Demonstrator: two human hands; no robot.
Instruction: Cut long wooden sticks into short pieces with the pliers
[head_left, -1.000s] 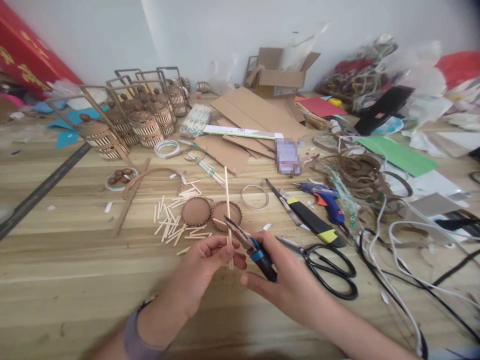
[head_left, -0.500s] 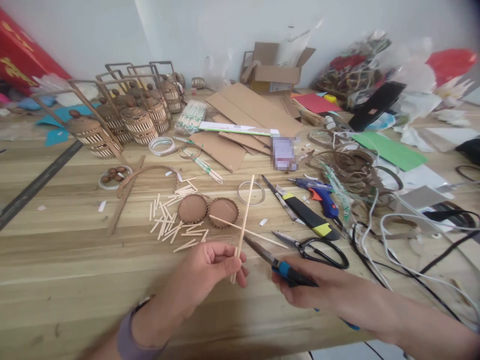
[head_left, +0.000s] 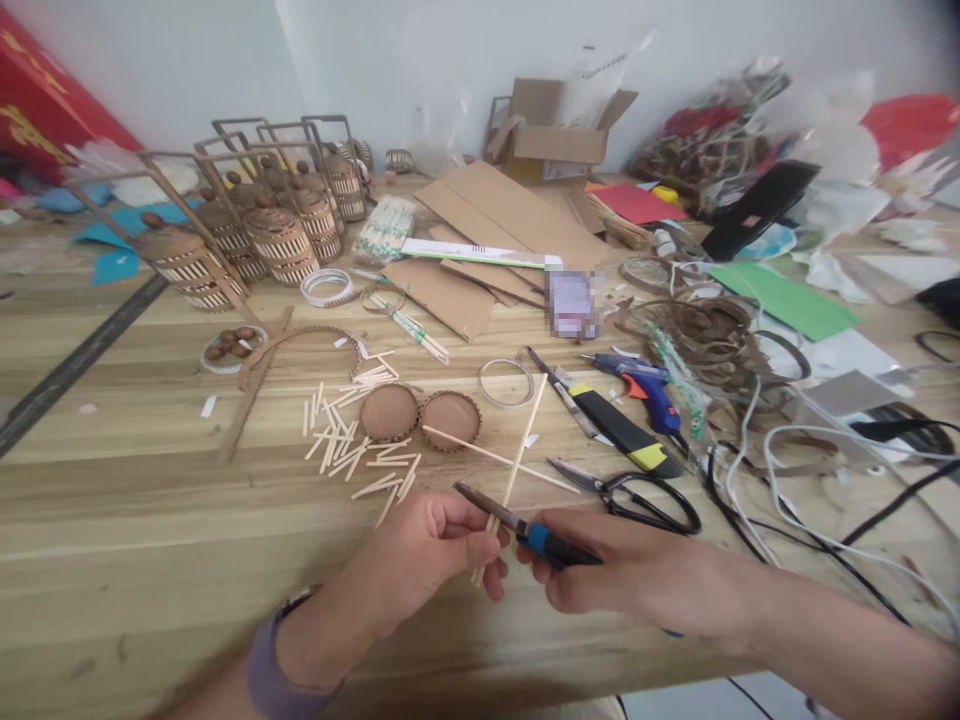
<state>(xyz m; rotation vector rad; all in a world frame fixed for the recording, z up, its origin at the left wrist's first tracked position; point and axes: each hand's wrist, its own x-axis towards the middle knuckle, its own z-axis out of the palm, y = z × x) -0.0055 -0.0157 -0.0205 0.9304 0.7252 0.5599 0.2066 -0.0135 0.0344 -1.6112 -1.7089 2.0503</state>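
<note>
Between its thumb and fingers my left hand pinches a long thin wooden stick together with a short piece. My right hand grips blue-and-black-handled scissors, whose blades lie across the sticks just above my left fingertips. Another wooden stick lies beyond, its left end over one of two round cardboard discs with ridged rims. Short cut stick pieces are scattered left of the discs.
Black-handled scissors, a yellow-black utility knife and a blue glue gun lie to the right, near tangled cables. Small lantern-like baskets with handles stand back left. Cardboard sheets and a box are behind.
The scissors have moved left, their blades now across the sticks. The long stick leans further right in my left hand. Another short piece shows among the cut pieces on the table.
</note>
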